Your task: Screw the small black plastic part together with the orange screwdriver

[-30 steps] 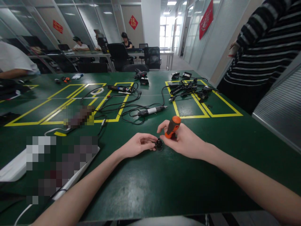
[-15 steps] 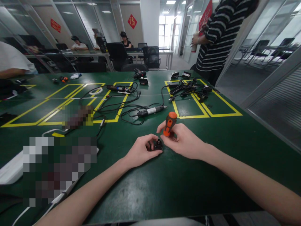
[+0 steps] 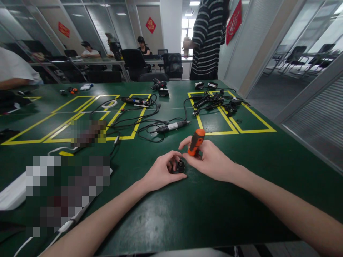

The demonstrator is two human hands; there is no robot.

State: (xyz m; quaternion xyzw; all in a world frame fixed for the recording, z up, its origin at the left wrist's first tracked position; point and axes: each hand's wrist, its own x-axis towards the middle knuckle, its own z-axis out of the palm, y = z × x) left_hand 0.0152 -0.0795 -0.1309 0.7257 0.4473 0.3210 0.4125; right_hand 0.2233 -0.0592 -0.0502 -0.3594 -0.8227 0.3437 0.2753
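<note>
A small round black part with a short metal post [image 3: 181, 165] sits low over the green table. Curled around its left side is my left hand [image 3: 162, 170], thumb in front and fingers behind. In my right hand [image 3: 211, 160], just to the right of the part, is a screwdriver [image 3: 196, 142] with an orange and dark grey handle. Its handle points up and leans slightly right. The shaft and tip are hidden behind my fingers, so I cannot tell whether it touches the part.
Beyond my hands lies a grey and black pen-shaped electric tool [image 3: 173, 126] with a looped black cable. Tangled black cables and adapters [image 3: 217, 101] lie within yellow tape at back right. Blurred items occupy the left. A person in a striped top [image 3: 206, 43] stands behind the table.
The screwdriver handle has tilted and shifted slightly right. My left thumb and fingers have opened slightly and the black part looks turned. The person in stripes has moved left.
</note>
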